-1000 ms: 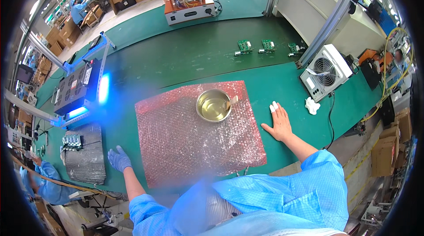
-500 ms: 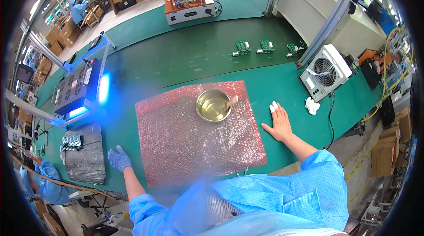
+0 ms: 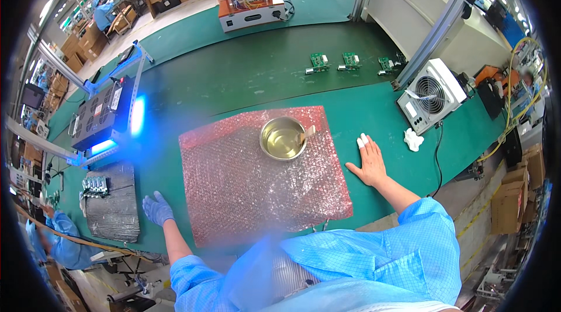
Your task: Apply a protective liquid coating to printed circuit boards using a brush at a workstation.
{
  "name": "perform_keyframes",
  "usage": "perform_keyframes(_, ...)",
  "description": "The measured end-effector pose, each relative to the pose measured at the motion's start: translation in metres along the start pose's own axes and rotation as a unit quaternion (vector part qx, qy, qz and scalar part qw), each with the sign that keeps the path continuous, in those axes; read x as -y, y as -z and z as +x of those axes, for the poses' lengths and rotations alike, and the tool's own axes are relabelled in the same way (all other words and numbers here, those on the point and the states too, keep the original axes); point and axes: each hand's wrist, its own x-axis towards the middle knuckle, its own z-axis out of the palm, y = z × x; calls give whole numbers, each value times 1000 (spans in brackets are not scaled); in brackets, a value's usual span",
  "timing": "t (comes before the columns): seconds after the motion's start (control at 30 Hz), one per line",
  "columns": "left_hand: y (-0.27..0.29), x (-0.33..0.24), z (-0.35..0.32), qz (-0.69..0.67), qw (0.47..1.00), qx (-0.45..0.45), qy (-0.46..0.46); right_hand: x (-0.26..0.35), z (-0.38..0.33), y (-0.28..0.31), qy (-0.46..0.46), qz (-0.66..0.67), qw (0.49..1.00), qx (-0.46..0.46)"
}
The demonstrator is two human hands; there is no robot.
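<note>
My left hand [image 3: 157,209], in a blue glove, lies palm down on the green mat between a grey ridged pad and the bubble wrap. Its fingers are stretched out with nothing in them. Resting flat to the right of the wrap is my bare right hand [image 3: 370,163], fingers apart and white covers on two fingertips. Between the hands spreads a sheet of reddish bubble wrap [image 3: 234,195]. On its upper right part stands a round metal bowl [image 3: 266,149] of pale yellowish liquid. A brush-like tool [image 3: 308,133] with a wooden handle leans on the bowl's right rim.
Several green circuit boards [image 3: 318,62] sit on the dark green strip behind. A white fan unit [image 3: 431,97] and crumpled white tissue [image 3: 413,140] are at right. A lamp box [image 3: 104,114] glows blue at left, above a board [image 3: 95,186] on the grey pad [image 3: 114,218].
The green circuit boards on the dark strip have shifted slightly to the left. Both my hands, the bowl and the bubble wrap stay where they were.
</note>
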Motion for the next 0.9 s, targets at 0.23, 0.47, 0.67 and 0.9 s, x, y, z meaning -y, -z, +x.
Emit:
perform_keyframes(0.23,3,-2,-1,3,1000,10,4,0,0,0,0,2,1000,-2)
perform_keyframes(0.47,-2,0,1,0,1000,1,2,0,0,0,0,5,1000,-1)
perform_keyframes(0.67,-5,1,2,3,1000,-4,-2,1,1,1,-3,7,1000,1)
perform_keyframes(0.9,-4,0,2,-1,1000,-2,-3,1,0,1,-3,7,1000,-2)
